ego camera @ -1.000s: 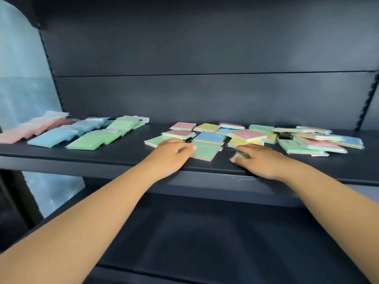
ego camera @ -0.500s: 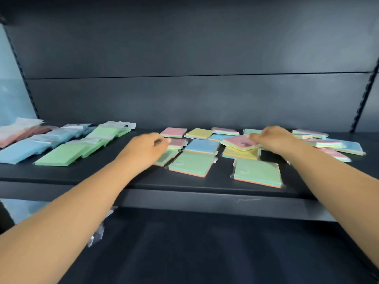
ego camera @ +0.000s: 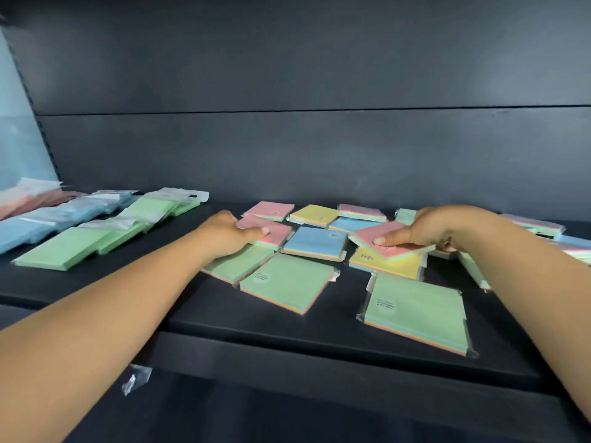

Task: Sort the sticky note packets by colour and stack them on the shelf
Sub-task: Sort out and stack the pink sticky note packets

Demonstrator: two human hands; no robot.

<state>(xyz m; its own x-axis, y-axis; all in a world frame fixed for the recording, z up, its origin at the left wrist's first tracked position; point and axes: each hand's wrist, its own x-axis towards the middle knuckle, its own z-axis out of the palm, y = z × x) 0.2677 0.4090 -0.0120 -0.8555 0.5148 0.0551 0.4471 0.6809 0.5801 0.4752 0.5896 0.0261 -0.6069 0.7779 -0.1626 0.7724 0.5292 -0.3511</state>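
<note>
Along the shelf [ego camera: 287, 327] middle, near its front edge: loose sticky note packets [ego camera: 315, 243] scattered, unsorted. Left hand [ego camera: 228, 233] gripping a pink-topped packet [ego camera: 275, 233], right hand [ego camera: 438, 228] pinching another pink packet [ego camera: 380, 236], tilted up, apparently to pair like colours. Toward the left end, sorted rows [ego camera: 80, 238] overlapped by colour.

Pastel sticky note packets [ego camera: 287, 281] lie scattered flat on the dark shelf [ego camera: 134, 302].

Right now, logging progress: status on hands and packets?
Left hand grips pink packet. Right hand pinches another pink-topped packet, tilted. Loose packets crowd both.
</note>
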